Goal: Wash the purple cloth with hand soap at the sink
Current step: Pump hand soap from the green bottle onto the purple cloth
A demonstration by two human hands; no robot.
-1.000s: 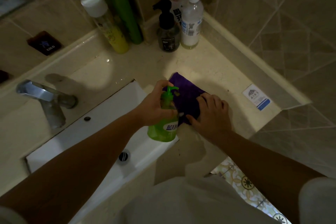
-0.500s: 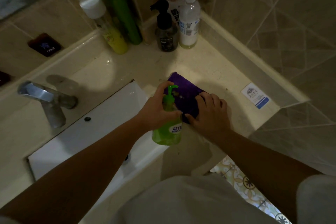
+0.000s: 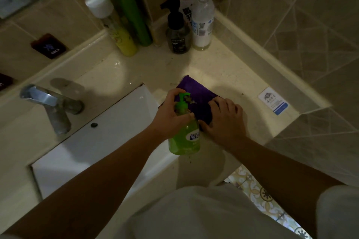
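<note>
A folded purple cloth [image 3: 198, 95] lies on the beige counter just right of the white sink [image 3: 108, 136]. My left hand [image 3: 171, 116] grips a green hand soap pump bottle [image 3: 184, 137] around its neck, with the nozzle pointing over the cloth. The bottle is held just above the sink's right rim. My right hand [image 3: 225, 120] lies flat on the near end of the cloth, pressing it to the counter and hiding that part.
A metal faucet [image 3: 50, 105] stands left of the sink. Several bottles cluster in the back corner: a yellow spray can [image 3: 114, 27], a green can [image 3: 132, 15], a black pump bottle [image 3: 177, 31] and a white bottle [image 3: 202, 23]. A small card [image 3: 274, 101] lies at the counter's right edge.
The green bottle has shifted slightly right and closer to the cloth, with my left hand now lower on its neck. My right hand stays on the cloth.
</note>
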